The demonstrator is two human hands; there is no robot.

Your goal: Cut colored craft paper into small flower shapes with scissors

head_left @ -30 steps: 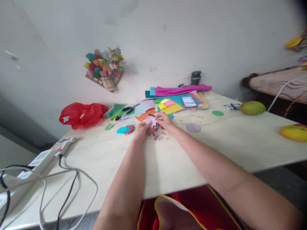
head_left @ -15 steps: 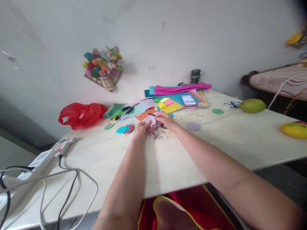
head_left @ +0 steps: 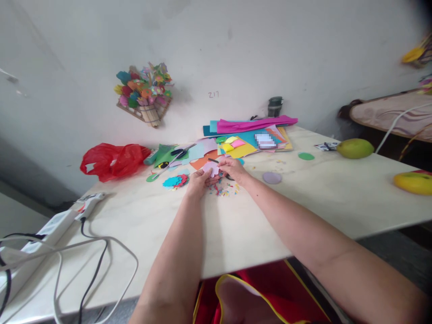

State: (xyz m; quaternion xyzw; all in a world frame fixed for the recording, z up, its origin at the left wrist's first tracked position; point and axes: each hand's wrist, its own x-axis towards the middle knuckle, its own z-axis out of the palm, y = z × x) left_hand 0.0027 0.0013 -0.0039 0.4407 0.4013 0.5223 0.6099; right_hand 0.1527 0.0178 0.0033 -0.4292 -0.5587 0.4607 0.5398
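My left hand [head_left: 200, 178] is closed on a lilac scalloped paper cutout [head_left: 210, 168], thumb on top and fingers beneath. At the cutout's right edge, my right hand [head_left: 232, 170] pinches with its fingertips, palm turned down. A small dark strip [head_left: 213, 160] shows just behind the cutout. Small coloured paper scraps [head_left: 222, 191] lie on the table below both hands. Part of a black loop [head_left: 230, 177] shows under my right hand, the rest hidden. Left of my left hand lies a stack of blue and red scalloped cutouts [head_left: 174, 181].
Coloured sheets [head_left: 248, 149] and scissors [head_left: 178, 153] lie toward the wall. A red plastic bag [head_left: 113, 162] sits at the left, power strips [head_left: 56, 227] with loose cables nearer. A lilac disc [head_left: 272, 178], green disc [head_left: 306, 156] and two mangoes [head_left: 355, 148] are on the right.
The view has shifted very slightly. Both hands stay in place at the lilac cutout, with hardly any visible movement.
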